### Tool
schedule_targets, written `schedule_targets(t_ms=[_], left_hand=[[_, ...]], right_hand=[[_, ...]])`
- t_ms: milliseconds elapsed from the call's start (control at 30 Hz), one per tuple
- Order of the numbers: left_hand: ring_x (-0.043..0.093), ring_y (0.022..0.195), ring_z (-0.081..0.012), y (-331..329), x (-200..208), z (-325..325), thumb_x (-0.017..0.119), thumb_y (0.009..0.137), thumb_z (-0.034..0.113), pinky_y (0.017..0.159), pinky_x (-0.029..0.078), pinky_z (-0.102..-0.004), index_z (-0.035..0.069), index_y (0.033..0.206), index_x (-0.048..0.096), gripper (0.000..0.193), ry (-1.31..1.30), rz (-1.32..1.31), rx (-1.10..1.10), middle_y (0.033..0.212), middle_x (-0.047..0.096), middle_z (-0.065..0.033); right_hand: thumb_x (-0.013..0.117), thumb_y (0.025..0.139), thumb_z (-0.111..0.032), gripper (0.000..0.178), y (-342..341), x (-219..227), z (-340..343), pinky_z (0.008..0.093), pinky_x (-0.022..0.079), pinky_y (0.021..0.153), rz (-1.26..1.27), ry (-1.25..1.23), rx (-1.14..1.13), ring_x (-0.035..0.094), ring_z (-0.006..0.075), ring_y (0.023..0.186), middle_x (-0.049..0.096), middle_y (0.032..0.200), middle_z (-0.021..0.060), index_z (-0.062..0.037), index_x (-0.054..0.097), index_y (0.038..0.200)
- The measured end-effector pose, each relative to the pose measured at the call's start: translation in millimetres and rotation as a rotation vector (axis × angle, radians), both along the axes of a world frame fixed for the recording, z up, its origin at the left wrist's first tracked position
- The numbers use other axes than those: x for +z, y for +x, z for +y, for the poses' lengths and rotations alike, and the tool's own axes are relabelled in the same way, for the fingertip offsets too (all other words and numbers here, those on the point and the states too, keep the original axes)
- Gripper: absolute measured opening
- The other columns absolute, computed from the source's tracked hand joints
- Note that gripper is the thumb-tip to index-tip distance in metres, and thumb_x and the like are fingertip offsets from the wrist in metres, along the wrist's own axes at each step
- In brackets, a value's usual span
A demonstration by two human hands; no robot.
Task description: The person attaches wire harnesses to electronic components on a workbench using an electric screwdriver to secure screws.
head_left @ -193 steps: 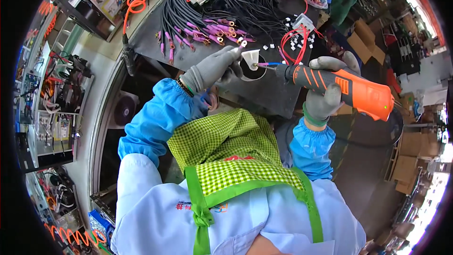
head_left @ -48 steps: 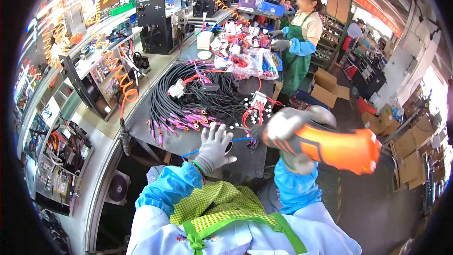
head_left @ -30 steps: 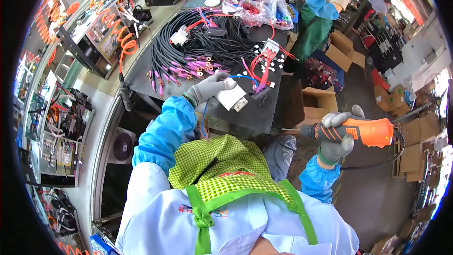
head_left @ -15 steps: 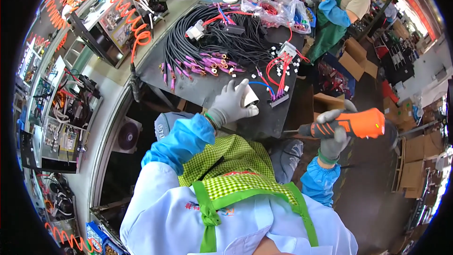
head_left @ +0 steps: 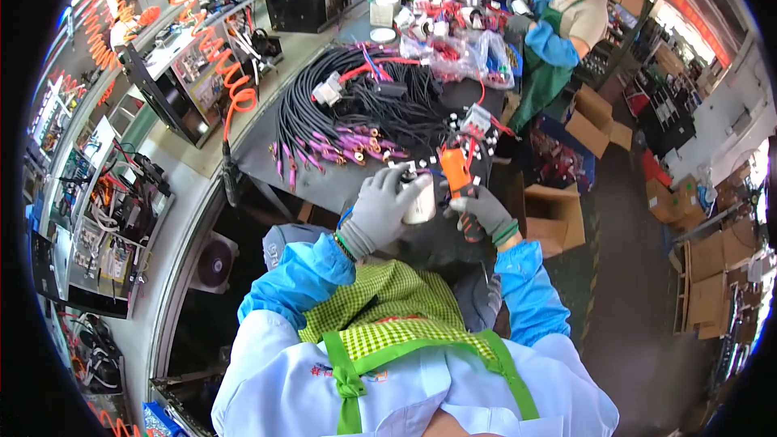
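Seen from above, a gloved left hand (head_left: 377,212) curls its fingers around a white part (head_left: 420,205) above the near edge of a black table (head_left: 328,188). Just beside it, the gloved right hand (head_left: 487,212) closes around an orange-and-black power tool (head_left: 456,171). Purple-ended black cables (head_left: 328,146) lie beyond.

There is one orange power tool (head_left: 455,168), one white part (head_left: 420,205) beside it, and one black cable bundle (head_left: 356,109).
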State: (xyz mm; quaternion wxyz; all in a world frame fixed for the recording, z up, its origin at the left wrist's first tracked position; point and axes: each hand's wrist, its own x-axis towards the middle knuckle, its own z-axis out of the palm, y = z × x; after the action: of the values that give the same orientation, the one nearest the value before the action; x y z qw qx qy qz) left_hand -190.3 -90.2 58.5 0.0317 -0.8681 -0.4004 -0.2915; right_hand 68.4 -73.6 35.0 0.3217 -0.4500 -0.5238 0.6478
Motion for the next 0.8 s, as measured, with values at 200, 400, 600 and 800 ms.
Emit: schedule_targets(t_ms=[200, 400, 600, 800], left_hand=[[0.051, 0.114, -0.0328, -3.7, 31.3, 5.4, 0.072, 0.060, 0.021, 0.088, 0.045, -0.0476, 0.028, 0.133, 0.054, 0.075, 0.157, 0.190, -0.104, 0.131, 0.049, -0.0133], [0.051, 0.112, -0.0354, 4.5, 52.0, 9.2, 0.081, 0.061, 0.039, 0.093, 0.041, -0.0508, 0.023, 0.136, 0.049, 0.082, -0.041, 0.030, -0.044, 0.129, 0.049, -0.0151], [0.051, 0.112, -0.0330, 7.9, 51.6, 5.8, 0.080, 0.061, 0.036, 0.088, 0.044, -0.0498, 0.025, 0.133, 0.053, 0.077, 0.024, 0.071, -0.075, 0.126, 0.050, -0.0139], [0.053, 0.112, -0.0351, 13.0, 48.7, 17.5, 0.076, 0.064, 0.036, 0.090, 0.043, -0.0487, 0.028, 0.135, 0.049, 0.076, 0.068, 0.301, -0.117, 0.126, 0.050, -0.0161]], right_hand=[[0.069, 0.082, -0.024, 0.045, 9.9, 14.5, 5.8, 0.0257, 0.051, 0.054, -0.078, -0.007, 0.127, 0.062, 0.0112, 0.062, 0.067, 0.080, 0.0058, -0.0052, 0.058, 0.122], [0.066, 0.082, -0.026, 0.052, 22.8, 11.7, -1.4, 0.0254, 0.052, 0.056, 0.220, 0.084, 0.043, 0.064, 0.0143, 0.062, 0.070, 0.091, 0.0135, -0.0021, 0.054, 0.127], [0.067, 0.082, -0.028, 0.045, 26.3, 26.3, 4.8, 0.0255, 0.051, 0.053, 0.133, 0.021, 0.111, 0.063, 0.0131, 0.062, 0.064, 0.075, 0.0068, -0.0019, 0.059, 0.117], [0.070, 0.079, -0.033, 0.043, 63.4, 43.6, 33.4, 0.0251, 0.048, 0.052, -0.206, -0.044, 0.376, 0.060, 0.0117, 0.062, 0.062, 0.074, 0.0049, -0.0026, 0.061, 0.108]])
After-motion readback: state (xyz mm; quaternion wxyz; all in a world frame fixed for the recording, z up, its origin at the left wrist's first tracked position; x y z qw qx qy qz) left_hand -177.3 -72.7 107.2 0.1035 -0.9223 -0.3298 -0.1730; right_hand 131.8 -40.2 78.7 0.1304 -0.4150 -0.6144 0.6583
